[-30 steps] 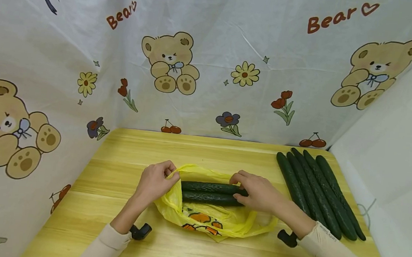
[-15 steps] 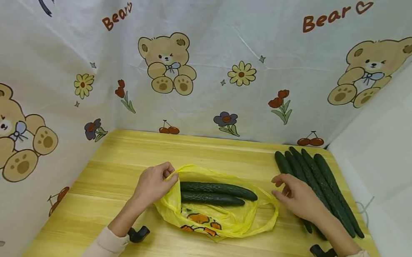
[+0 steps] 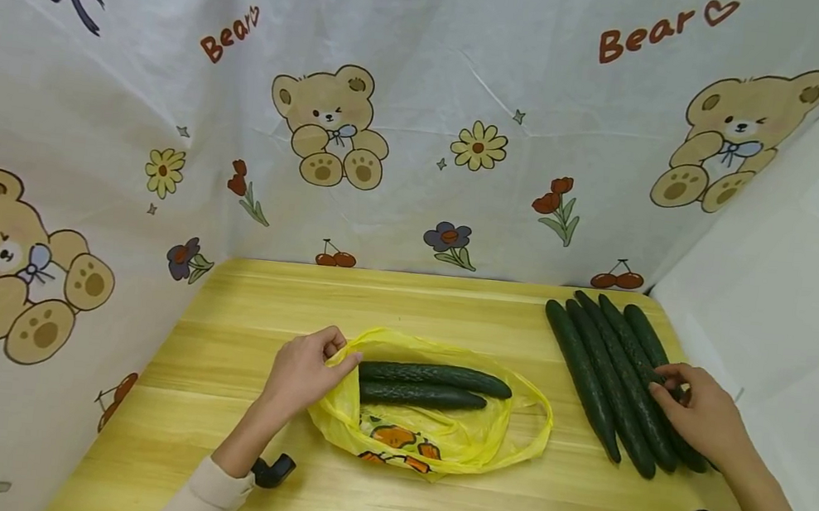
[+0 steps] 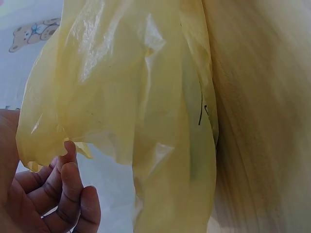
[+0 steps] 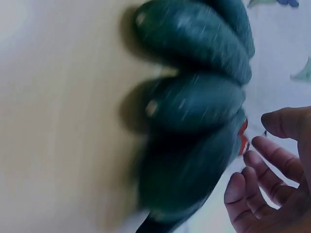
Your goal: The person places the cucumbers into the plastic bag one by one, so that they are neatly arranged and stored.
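Head view: the yellow bag (image 3: 337, 406) is lying on the wooden table (image 3: 443, 509), two cucumbers (image 3: 434, 376) are resting lengthwise inside it, and the left hand (image 3: 304, 365) is pinching its left rim. Right of the bag, the loose cucumbers (image 3: 611, 385) are lying side by side, long axes slanting, far ends leaning toward the bag, near ends angling away from it. The right hand (image 3: 700, 411), plainly the nearer one, is hanging over the outermost cucumber (image 3: 647, 335), the one farthest from the bag; its fingers are pointing back bagward, across that cucumber's length. The left hand is standing on the bag's opposite side, well apart from the row. Left wrist view: fingers are curling at the edge of the bag's thin film; the thumb tip isn't showing clearly. Right wrist view, blurring: thumb and fingers are standing apart with nothing between them, just beside the cucumbers. Whether fingertips are touching, I cannot tell.
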Demonstrator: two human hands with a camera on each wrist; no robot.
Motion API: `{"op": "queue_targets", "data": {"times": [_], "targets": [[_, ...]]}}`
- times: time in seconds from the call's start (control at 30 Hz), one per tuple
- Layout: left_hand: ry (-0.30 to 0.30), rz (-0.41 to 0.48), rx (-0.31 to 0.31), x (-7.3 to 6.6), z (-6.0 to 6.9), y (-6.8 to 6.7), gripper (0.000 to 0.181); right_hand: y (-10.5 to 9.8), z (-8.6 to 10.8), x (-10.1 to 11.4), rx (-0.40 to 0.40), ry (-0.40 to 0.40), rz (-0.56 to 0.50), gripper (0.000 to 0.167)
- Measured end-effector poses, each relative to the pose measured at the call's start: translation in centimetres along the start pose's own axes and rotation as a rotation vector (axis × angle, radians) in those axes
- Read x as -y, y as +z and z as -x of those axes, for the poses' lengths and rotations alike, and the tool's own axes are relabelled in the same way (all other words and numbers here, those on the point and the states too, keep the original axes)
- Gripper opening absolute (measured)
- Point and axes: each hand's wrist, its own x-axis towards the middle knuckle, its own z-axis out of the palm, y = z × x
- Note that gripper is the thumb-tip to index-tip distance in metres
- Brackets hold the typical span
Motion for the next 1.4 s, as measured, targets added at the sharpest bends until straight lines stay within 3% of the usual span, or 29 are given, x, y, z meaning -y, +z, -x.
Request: {"op": "queue_targets", "data": {"times": [0.27, 0.6, 0.83, 0.97, 1.07, 1.23, 1.4], "targets": [[0.0, 0.0, -0.003, 0.2, 0.8, 0.2, 0.031, -0.6, 1.6, -2.8, 0.052, 0.086, -0.005, 0.037], [-0.007, 0.004, -0.003, 0.2, 1.8, 0.3, 0.034, -1.3, 1.9, -4.0, 0.168, 0.254, 0.079, 0.057], [-0.056, -0.002, 0.006, -0.1, 3.0, 0.3, 0.043, -1.5, 1.8, -4.7, 0.251, 0.335, 0.102, 0.076], [-0.081, -0.025, 0.039, -0.1, 3.6, 0.5, 0.046, -1.3, 1.8, -5.0, 0.224, 0.333, 0.091, 0.075], [-0.096, -0.04, 0.053, -0.1, 3.9, 0.8, 0.043, -1.1, 2.0, -5.0, 0.141, 0.32, 0.076, 0.071], [-0.086, -0.026, 0.031, 0.1, 3.9, 1.3, 0.026, -1.0, 2.0, -4.3, -0.011, 0.322, 0.047, 0.066], [-0.065, 0.042, -0.004, 0.1, 3.9, 1.6, 0.02, -1.4, 2.2, -3.4, -0.062, 0.34, 0.028, 0.064]]}}
